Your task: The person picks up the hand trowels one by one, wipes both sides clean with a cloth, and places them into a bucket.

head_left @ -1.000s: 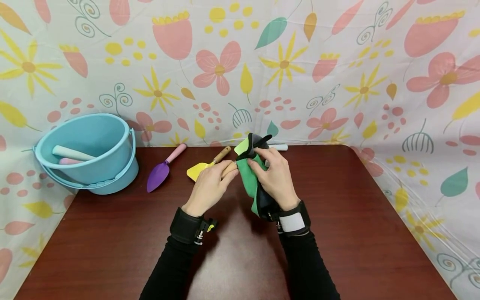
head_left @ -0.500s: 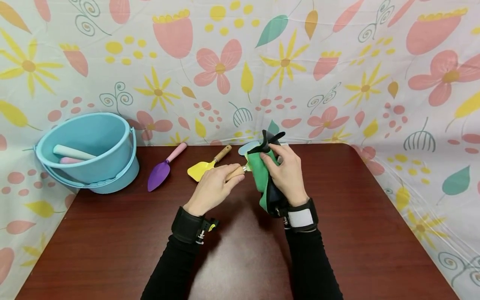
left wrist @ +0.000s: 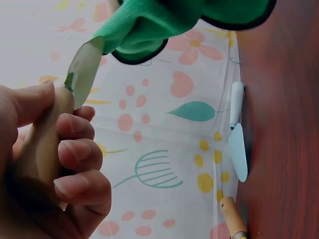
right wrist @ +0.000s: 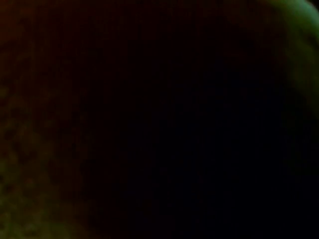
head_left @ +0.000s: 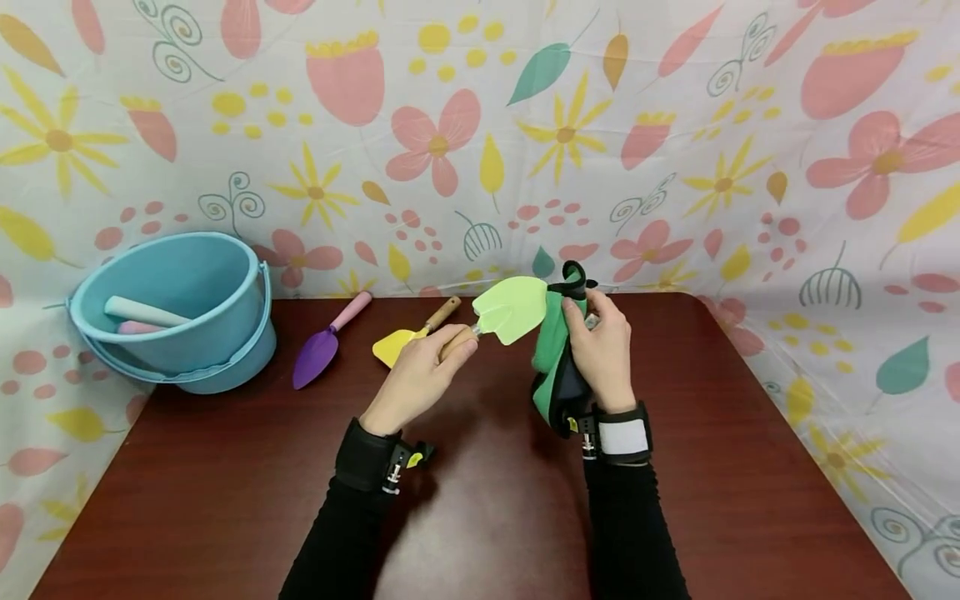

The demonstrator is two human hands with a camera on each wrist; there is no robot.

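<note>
My left hand (head_left: 411, 375) grips the wooden handle (left wrist: 44, 144) of a light green hand trowel (head_left: 512, 308), its blade pointing right and up. A green cloth pouch with black trim (head_left: 551, 354) hangs from my right hand (head_left: 603, 354), pinched near its upper edge between thumb and fingers. The blade's tip reaches right to the pouch's black rim in the head view. From the left wrist, the blade overlaps the green cloth (left wrist: 159, 20). The right wrist view is almost wholly dark.
On the brown table (head_left: 480, 517), a yellow trowel (head_left: 392, 346) and a purple trowel (head_left: 315, 358) lie left of my hands. A blue bucket (head_left: 172, 367) with handles inside stands far left. By the patterned backdrop (head_left: 480, 100) lies a pale blue trowel (left wrist: 239, 154).
The pouch has moved right with my right hand, away from the green trowel, whose blade was mostly covered and now shows in full. My left hand has stayed near its place, gripping the handle.
</note>
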